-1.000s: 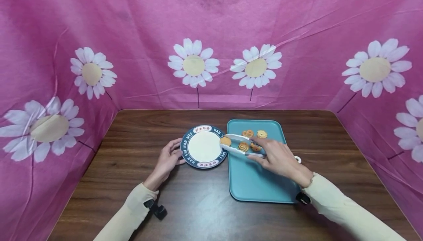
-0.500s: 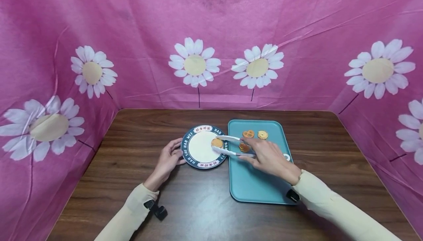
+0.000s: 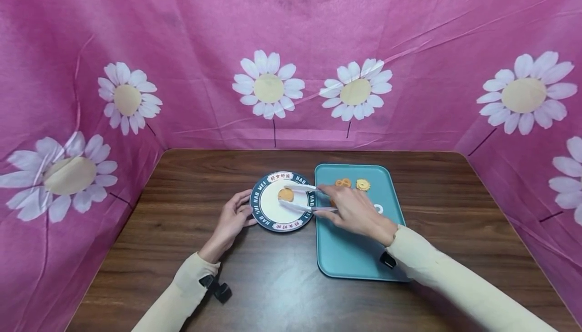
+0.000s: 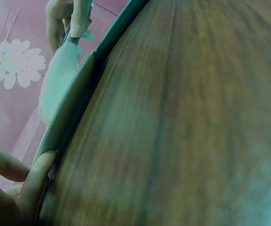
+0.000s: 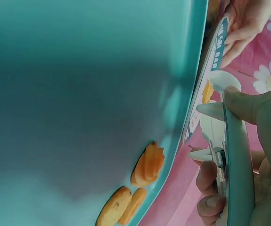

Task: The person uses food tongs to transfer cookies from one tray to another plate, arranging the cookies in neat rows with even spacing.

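My left hand (image 3: 231, 221) pinches the left rim of a round plate (image 3: 272, 215), white in the middle with a dark blue lettered border. In the left wrist view the thumb (image 4: 42, 165) lies against the plate's edge. My right hand (image 3: 356, 211) holds a pair of food tongs (image 3: 296, 206) with white tips, reaching leftward over the plate. Between the tips is a round golden cookie (image 3: 286, 194), over the plate's centre. Right of the plate, a teal tray (image 3: 350, 248) lies under my right hand. The right wrist view shows a swirl cookie (image 5: 148, 165) near the tray's edge.
A pretzel-shaped cookie (image 3: 344, 183) and a pale round cookie (image 3: 362, 185) lie at the tray's far end. The brown wooden table (image 3: 254, 281) meets a pink cloth backdrop (image 3: 195, 44) with daisies behind and on both sides.
My right hand has moved left with the tongs, carrying the golden cookie from the plate's right rim to over its middle. My left hand stays at the plate's rim.
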Demonstrator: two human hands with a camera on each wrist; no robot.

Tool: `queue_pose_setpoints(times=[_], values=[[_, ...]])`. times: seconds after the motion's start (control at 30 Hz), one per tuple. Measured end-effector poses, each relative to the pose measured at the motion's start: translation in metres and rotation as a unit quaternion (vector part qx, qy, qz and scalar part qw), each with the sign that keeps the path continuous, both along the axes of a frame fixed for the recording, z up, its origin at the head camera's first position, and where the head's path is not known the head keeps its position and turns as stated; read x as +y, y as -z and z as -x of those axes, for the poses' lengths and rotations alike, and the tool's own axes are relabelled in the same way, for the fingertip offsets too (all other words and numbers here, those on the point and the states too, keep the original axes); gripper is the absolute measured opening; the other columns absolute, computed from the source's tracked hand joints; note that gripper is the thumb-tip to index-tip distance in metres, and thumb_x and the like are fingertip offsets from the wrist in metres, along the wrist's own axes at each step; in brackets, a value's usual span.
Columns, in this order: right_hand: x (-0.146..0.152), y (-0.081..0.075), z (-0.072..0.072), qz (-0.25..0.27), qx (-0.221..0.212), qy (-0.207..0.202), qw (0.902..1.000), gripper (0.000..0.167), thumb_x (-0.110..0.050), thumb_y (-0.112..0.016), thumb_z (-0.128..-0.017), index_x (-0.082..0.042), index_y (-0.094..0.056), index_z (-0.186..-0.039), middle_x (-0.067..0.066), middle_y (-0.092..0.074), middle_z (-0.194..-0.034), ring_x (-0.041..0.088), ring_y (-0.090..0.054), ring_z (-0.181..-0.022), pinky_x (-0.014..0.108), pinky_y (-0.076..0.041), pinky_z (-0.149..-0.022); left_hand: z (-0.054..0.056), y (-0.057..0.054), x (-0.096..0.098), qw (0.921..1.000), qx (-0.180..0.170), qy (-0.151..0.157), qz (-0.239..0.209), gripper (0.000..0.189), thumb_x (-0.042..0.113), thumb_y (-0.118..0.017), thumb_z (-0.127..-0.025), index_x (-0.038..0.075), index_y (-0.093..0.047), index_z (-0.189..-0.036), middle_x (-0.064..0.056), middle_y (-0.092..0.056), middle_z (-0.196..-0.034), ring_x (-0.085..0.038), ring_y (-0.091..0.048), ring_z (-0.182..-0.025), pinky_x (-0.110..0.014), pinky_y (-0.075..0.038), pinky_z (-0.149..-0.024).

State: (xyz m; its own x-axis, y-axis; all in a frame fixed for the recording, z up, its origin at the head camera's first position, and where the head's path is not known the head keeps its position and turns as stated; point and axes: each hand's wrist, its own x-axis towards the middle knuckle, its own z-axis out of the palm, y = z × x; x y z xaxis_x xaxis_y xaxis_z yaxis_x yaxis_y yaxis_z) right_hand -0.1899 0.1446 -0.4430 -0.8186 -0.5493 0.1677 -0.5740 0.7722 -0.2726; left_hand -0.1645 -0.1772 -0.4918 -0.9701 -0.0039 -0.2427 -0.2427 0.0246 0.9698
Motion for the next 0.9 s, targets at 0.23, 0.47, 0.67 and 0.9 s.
queue_pose_setpoints(times=[0.23, 0.47, 0.67, 0.9], values=[[-0.012, 0.002, 0.005, -0.005, 0.003, -0.009, 0.9999, 0.065, -0.055, -0.072, -0.093, -0.013, -0.063, -0.142, 0.009, -0.076, -0.125, 0.008, -0.054, -0.064, 0.019, -0.035, -0.036, 0.001, 0.0, 0.0, 1.0, 0.003, 0.004, 0.002, 0.055, -0.009, -0.044, -0.102, 0.001, -0.041, -0.155, -0.026, -0.046, -0.155, -0.028, -0.061, -0.118, -0.022, -0.067, -0.077], [-0.023, 0.004, 0.011, -0.015, -0.001, -0.01, 0.9998, 0.066, -0.056, -0.07, -0.095, -0.013, -0.061, -0.144, 0.01, -0.077, -0.115, 0.007, -0.044, -0.052, 0.021, -0.029, -0.033, 0.001, 0.0, 0.001, 1.0, 0.004, 0.001, -0.005, 0.056, -0.01, -0.045, -0.101, 0.0, -0.041, -0.155, -0.026, -0.046, -0.156, -0.02, -0.062, -0.111, -0.022, -0.066, -0.076], [-0.033, 0.004, 0.016, -0.025, -0.001, -0.015, 0.9996, 0.065, -0.057, -0.07, -0.095, -0.013, -0.062, -0.142, 0.009, -0.076, -0.12, 0.011, -0.056, -0.067, 0.021, -0.035, -0.039, 0.001, 0.0, 0.002, 1.0, 0.003, 0.001, -0.006, 0.055, -0.01, -0.045, -0.101, 0.0, -0.041, -0.155, -0.026, -0.046, -0.156, -0.014, -0.062, -0.106, -0.021, -0.066, -0.074], [-0.042, 0.004, 0.019, -0.03, -0.012, -0.03, 0.999, 0.065, -0.056, -0.07, -0.095, -0.012, -0.063, -0.142, 0.008, -0.076, -0.119, 0.013, -0.059, -0.071, 0.022, -0.032, -0.035, -0.001, 0.0, 0.002, 1.0, 0.006, -0.003, 0.003, 0.055, -0.009, -0.044, -0.101, 0.001, -0.043, -0.155, -0.027, -0.049, -0.154, -0.019, -0.063, -0.11, -0.022, -0.067, -0.076]])
